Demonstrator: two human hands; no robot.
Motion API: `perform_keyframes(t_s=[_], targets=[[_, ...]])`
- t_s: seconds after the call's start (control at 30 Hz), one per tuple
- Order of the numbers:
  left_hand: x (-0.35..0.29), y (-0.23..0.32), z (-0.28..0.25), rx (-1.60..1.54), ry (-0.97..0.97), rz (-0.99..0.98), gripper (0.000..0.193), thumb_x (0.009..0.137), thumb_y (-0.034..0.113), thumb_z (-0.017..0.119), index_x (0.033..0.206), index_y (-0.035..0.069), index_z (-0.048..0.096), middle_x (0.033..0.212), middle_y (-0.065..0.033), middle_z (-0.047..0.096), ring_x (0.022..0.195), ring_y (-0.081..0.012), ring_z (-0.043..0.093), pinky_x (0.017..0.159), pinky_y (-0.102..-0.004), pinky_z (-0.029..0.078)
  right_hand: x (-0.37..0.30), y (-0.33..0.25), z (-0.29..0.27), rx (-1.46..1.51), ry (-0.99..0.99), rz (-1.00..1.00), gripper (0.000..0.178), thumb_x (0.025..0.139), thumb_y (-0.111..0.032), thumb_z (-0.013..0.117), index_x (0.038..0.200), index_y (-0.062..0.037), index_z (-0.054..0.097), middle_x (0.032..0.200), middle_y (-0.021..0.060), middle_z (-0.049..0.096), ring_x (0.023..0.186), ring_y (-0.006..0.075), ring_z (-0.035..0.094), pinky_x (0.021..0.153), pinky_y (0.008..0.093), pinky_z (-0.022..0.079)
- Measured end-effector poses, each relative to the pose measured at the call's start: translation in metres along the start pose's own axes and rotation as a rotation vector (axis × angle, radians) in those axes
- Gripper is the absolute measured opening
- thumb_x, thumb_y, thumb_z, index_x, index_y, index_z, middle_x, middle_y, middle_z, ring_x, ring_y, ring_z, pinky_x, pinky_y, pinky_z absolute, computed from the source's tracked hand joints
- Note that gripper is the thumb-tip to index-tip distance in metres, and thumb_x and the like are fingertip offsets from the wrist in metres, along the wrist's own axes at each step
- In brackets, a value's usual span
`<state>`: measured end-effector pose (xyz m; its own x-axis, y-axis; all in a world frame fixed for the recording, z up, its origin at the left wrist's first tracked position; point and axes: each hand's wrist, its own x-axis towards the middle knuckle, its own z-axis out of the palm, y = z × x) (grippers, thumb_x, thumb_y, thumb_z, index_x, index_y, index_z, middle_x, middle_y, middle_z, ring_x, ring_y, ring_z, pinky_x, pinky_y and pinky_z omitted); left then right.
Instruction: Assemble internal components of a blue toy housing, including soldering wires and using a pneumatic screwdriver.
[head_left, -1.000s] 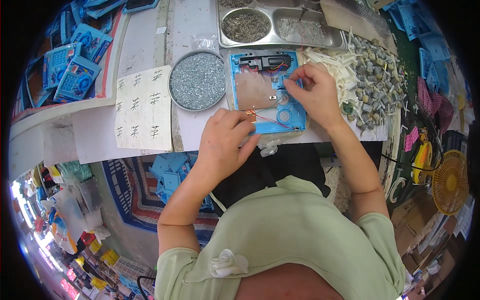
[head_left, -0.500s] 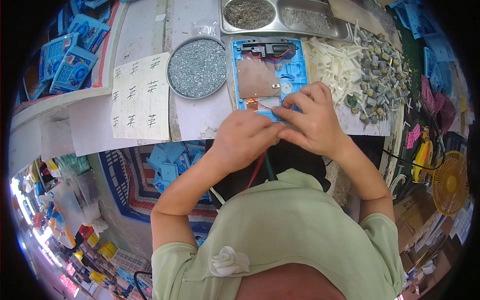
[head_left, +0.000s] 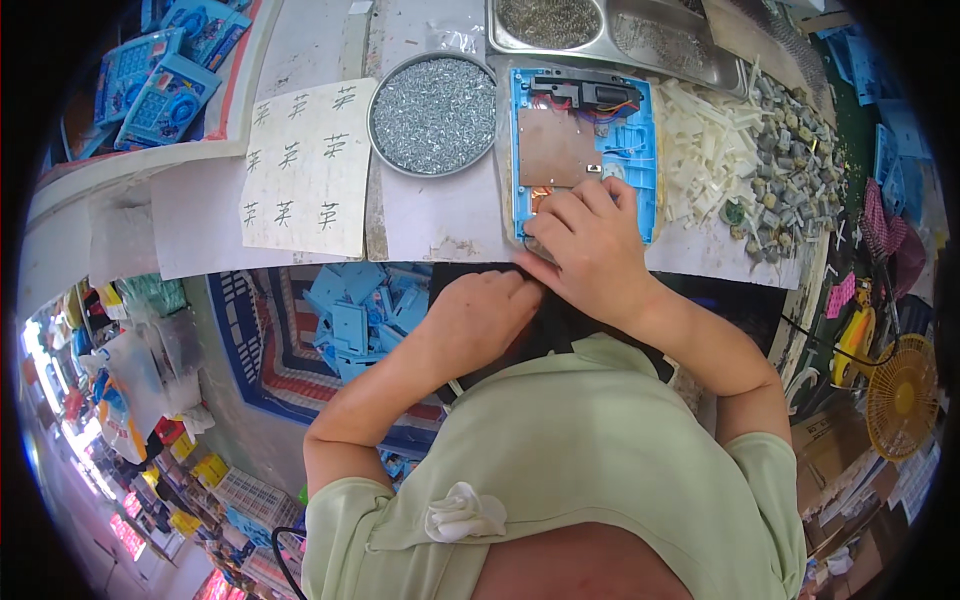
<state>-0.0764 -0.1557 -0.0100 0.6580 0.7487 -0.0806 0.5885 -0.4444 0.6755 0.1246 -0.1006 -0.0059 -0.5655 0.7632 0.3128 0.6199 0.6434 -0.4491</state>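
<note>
Right hand at the center of the frame, fingers bent and thumb angled toward the other hand; its underside is hidden, so whether it pinches anything cannot be told. Just below and to its left, the left hand is at the table edge, fingers close together, tips near the right thumb; its grip cannot be told either.

Around them on the table, a round tray of small silver screws sits at upper center. A steel compartment tray with small metal parts crosses the top. White plastic pieces and small gray metal parts are heaped at upper right. Blue toys with button grids and round dials fill the upper left corner. Under the table, a blue basket holds more blue plastic parts.

One handwritten character, repeated in three rows of three, marks a paper sheet left of the screws. Print on the toys is too small to read.

An open blue plastic casing, with a brown circuit board, lies beneath and above the right hand, which covers its lower right part.
</note>
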Motion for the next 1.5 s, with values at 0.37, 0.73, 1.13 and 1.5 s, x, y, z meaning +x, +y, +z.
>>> perform_keyframes(t_s=[0.37,0.73,1.13,1.5], targets=[[0.038,-0.045,-0.033,-0.146,0.301,0.175,0.021,0.081,0.01,0.082,0.098,0.007,0.071,0.085,-0.0101,0.06,0.076,-0.0304,0.063,0.065,-0.0398,0.052,0.032,0.097,-0.099,0.172,0.041,0.102,0.017,0.081,-0.02,0.079,0.09,-0.0053,0.076,0.078,0.0095,0.071,0.073,0.024,0.065,0.081,0.0399,0.051],[0.046,-0.036,-0.033,-0.243,0.267,0.136,0.019,0.082,0.012,0.083,0.095,0.008,0.07,0.084,-0.0086,0.058,0.074,-0.0277,0.063,0.064,-0.0376,0.052,0.29,0.24,-0.192,-0.664,0.576,-0.208,0.016,0.091,-0.014,0.066,0.1,-0.0014,0.071,0.098,0.014,0.071,0.104,0.0315,0.063,0.089,0.0395,0.055],[0.05,-0.04,-0.02,-0.204,0.352,0.141,0.022,0.075,0.005,0.085,0.093,0.006,0.072,0.082,-0.0093,0.058,0.074,-0.0266,0.062,0.063,-0.0357,0.051,0.217,0.26,-0.247,0.519,1.255,0.411,0.008,0.097,-0.013,0.066,0.102,-0.0074,0.068,0.085,0.0001,0.062,0.077,0.0117,0.057,0.07,0.0278,0.048],[0.048,-0.035,-0.018,-0.23,0.356,0.07,0.022,0.075,0.005,0.084,0.093,0.006,0.07,0.082,-0.0083,0.056,0.071,-0.0259,0.06,0.061,-0.0361,0.049,-0.013,0.089,-0.057,0.285,-0.004,0.051,0.016,0.079,-0.01,0.079,0.095,-0.0102,0.073,0.1,0.0034,0.068,0.102,0.0257,0.058,0.088,0.0373,0.048]])
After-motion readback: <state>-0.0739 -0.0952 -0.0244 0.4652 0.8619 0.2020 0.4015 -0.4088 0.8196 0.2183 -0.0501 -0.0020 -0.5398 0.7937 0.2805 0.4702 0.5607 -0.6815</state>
